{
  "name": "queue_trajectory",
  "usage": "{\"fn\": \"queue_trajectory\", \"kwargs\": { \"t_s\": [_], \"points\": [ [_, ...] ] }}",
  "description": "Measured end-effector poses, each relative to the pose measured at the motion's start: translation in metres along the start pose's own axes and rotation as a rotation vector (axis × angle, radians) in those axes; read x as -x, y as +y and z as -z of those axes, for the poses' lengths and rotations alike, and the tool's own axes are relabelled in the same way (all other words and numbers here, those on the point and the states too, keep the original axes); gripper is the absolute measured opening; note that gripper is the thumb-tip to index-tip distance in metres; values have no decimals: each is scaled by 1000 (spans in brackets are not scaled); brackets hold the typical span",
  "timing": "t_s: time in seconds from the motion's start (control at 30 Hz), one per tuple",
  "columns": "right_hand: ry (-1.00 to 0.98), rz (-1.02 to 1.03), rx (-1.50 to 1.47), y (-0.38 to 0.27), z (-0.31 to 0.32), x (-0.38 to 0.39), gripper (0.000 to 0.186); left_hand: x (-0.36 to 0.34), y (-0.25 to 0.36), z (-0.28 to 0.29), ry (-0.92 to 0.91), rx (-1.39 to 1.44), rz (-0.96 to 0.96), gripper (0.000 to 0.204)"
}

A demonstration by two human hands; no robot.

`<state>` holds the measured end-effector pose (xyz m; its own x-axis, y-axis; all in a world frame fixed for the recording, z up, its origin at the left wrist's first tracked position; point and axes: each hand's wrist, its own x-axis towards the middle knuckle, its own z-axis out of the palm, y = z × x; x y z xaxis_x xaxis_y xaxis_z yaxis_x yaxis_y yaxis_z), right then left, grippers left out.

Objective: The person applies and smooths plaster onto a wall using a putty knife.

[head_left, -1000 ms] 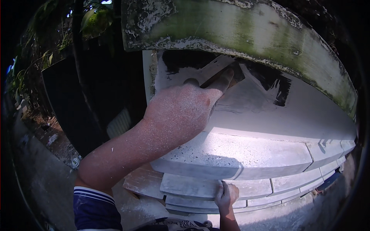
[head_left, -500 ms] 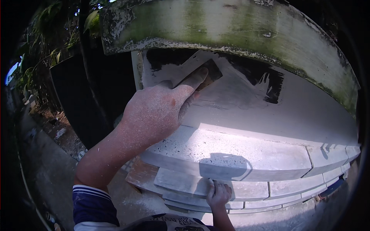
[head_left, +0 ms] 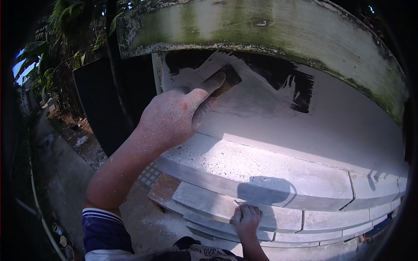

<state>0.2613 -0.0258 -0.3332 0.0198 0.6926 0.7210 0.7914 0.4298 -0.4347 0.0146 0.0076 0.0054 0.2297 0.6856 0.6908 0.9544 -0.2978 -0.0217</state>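
Observation:
My left hand (head_left: 172, 113), dusted with white powder, reaches up to the wall. It is closed around a flat putty knife (head_left: 231, 79), its index finger stretched along the blade. The blade lies against wet grey-white putty (head_left: 252, 93) spread over the wall's face. Dark unfilled patches (head_left: 278, 71) show above and right of the blade. Low down, my right hand (head_left: 247, 219) is closed at the edge of a pale stone step (head_left: 278, 214). A small pale edge shows by its fingers, but what it holds, if anything, I cannot make out.
A mossy, weathered concrete ledge (head_left: 261, 28) juts out above the wall. Curved pale steps run below, the top one (head_left: 261, 163) speckled with crumbs. At left stand a dark panel (head_left: 100, 100) and plants (head_left: 69, 35). A brown slab (head_left: 163, 191) sits beside the steps.
The view has shifted slightly. My left hand and the putty knife have slid a little leftward on the wall. My right hand stays about where it was; the shadow on the step moved right.

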Motion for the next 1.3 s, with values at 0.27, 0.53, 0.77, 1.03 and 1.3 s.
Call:
{"fn": "queue_trajectory", "kwargs": {
  "t_s": [0.27,0.53,0.77,1.03,1.3],
  "points": [
    [-65,43,78,8,-5,2,11,0,-5,-15,132,7,-113,31],
    [8,17,123,-5,-5,0,13,-20,30,6,110,3,-43,53],
    [70,73,169,-10,-7,-5,22,-10,17,11,-81,105,19,52],
    [83,66,182,-7,-7,-2,24,5,0,7,-262,-67,80,51],
    [100,104,180,-10,-9,-4,25,-19,18,14,37,-4,-51,53]
  ]
}}
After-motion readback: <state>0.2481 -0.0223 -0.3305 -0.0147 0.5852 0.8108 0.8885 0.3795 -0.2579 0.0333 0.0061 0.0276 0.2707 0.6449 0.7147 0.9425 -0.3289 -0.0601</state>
